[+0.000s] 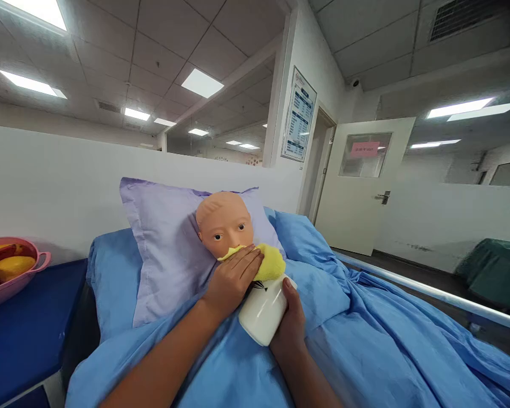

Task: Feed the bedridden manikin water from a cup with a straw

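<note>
A mannequin (pixel 223 218) lies in the bed with its head against a lilac pillow (pixel 165 243). My left hand (pixel 233 277) presses a yellow cloth (pixel 272 262) over the mannequin's mouth and chin, fingers together on top of it. In my right hand (pixel 292 317) is a white mug (pixel 261 314) with a small dark drawing on its side. It is tilted, just below the cloth, and its rim is partly covered by the cloth. What the mug contains is hidden.
Blue bedding (pixel 348 340) spreads around both forearms. On the left, a pink basket (pixel 15 286) of fruit stands on a dark blue cabinet (pixel 29 340). A metal bed rail (pixel 442 300) runs along the right side. Behind are a white partition (pixel 68 181) and a door (pixel 359 215).
</note>
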Motion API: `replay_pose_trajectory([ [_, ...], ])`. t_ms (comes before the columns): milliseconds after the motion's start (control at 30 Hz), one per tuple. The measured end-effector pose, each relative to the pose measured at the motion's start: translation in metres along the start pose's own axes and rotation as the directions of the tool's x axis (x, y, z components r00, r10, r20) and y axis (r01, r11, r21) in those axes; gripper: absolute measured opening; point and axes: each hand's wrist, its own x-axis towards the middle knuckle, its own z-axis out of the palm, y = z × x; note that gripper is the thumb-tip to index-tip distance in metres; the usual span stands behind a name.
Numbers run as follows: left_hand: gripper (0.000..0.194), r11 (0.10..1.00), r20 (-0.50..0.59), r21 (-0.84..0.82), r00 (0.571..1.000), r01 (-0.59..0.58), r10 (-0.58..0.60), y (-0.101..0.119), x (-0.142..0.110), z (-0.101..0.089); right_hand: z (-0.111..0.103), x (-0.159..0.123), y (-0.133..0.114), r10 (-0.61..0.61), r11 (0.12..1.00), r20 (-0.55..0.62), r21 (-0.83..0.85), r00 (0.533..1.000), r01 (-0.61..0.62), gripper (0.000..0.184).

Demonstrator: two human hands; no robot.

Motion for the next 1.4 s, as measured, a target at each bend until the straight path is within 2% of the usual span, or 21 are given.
replay_pose_trajectory([
  [133,0.033,0.991,-0.02,0.135,1.0,0.007,-0.004,0.001,-0.01,0.006,0.005,-0.004,-0.004,0.082,0.997,-0.105,0.021,0.991,-0.08,0.049],
  [300,0.034,0.988,0.027,0.126,0.995,0.091,-0.096,0.012,-0.028,0.002,0.008,-0.007,-0.007,0.103,0.994,-0.118,-0.023,0.988,-0.106,0.044],
  [433,0.034,0.983,0.047,0.042,0.982,0.181,-0.183,0.016,-0.044,-0.006,0.005,-0.009,-0.006,0.075,0.992,-0.057,-0.099,0.996,-0.08,0.045],
  [600,0.049,0.958,0.019,-0.084,0.962,0.274,-0.274,0.023,-0.069,-0.032,-0.006,-0.012,0.001,0.092,0.966,0.107,-0.252,0.99,-0.063,0.058],
  [667,0.051,0.921,0.006,-0.15,0.932,0.36,-0.363,0.026,-0.08,-0.042,-0.009,-0.013,0.002,0.113,0.945,0.208,-0.325,0.972,-0.04,0.052],
  [700,0.05,0.887,0.003,-0.178,0.902,0.426,-0.432,0.028,-0.086,-0.045,-0.009,-0.013,0.003,0.121,0.935,0.253,-0.354,0.96,-0.025,0.048],
  [833,0.038,0.697,0.007,-0.201,0.713,0.688,-0.701,0.035,-0.104,-0.051,-0.006,-0.015,0.003,0.156,0.913,0.343,-0.407,0.926,-0.003,0.046],
  [900,0.034,0.642,0.015,-0.205,0.658,0.739,-0.753,0.037,-0.107,-0.052,-0.003,-0.017,0.002,0.157,0.912,0.339,-0.41,0.928,-0.004,0.05],
  [1033,0.03,0.6,0.062,-0.255,0.632,0.758,-0.773,0.037,-0.103,-0.056,-0.002,-0.019,0.001,0.184,0.903,0.375,-0.431,0.909,-0.005,0.055],
  [1133,0.027,0.559,0.082,-0.268,0.597,0.785,-0.798,0.037,-0.099,-0.058,-0.005,-0.019,0.001,0.212,0.898,0.399,-0.439,0.892,-0.018,0.059],
  [1400,0.024,0.527,0.091,-0.273,0.567,0.804,-0.818,0.038,-0.099,-0.057,-0.002,-0.018,-0.001,0.226,0.893,0.341,-0.447,0.912,-0.054,0.061],
])
